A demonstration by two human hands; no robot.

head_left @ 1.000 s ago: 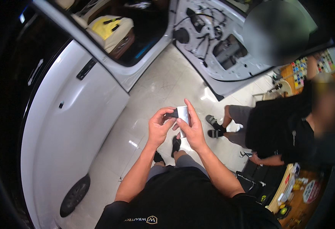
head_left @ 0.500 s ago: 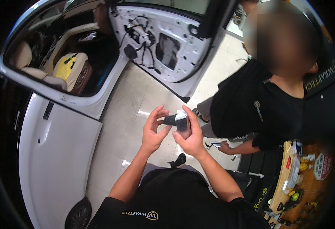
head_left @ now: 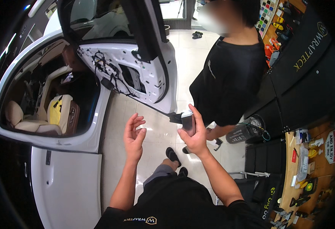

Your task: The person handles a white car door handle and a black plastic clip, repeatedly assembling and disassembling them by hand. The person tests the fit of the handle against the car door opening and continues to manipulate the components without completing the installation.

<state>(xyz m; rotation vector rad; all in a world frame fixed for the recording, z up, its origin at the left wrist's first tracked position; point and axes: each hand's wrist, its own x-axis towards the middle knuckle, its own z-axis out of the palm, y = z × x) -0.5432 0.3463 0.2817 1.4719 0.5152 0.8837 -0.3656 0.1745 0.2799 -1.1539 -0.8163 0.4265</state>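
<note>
My right hand (head_left: 196,140) grips a small dark, glossy, block-shaped part (head_left: 188,125), with the thumb on its near side and the fingers along its right. A black piece juts out from the part's left side, and its top edge is whitish; I cannot make out its exact kind. Apart from it, to the left, my left hand (head_left: 134,138) is raised with the fingers spread and nothing in them. Beyond my hands, a white car door (head_left: 168,82) hangs open with its inner panel off, baring wiring (head_left: 100,65).
Just ahead on the right stands a person in a black shirt (head_left: 228,72), one hand low beside my right hand. A white car (head_left: 66,183) flanks my left. Right of me are a black cylindrical bin (head_left: 247,129) and a wooden workbench (head_left: 289,168) with tools.
My left hand has come off the part and moved left. The right hand keeps hold of it. My view has shifted, and the other person now appears farther up and left.
</note>
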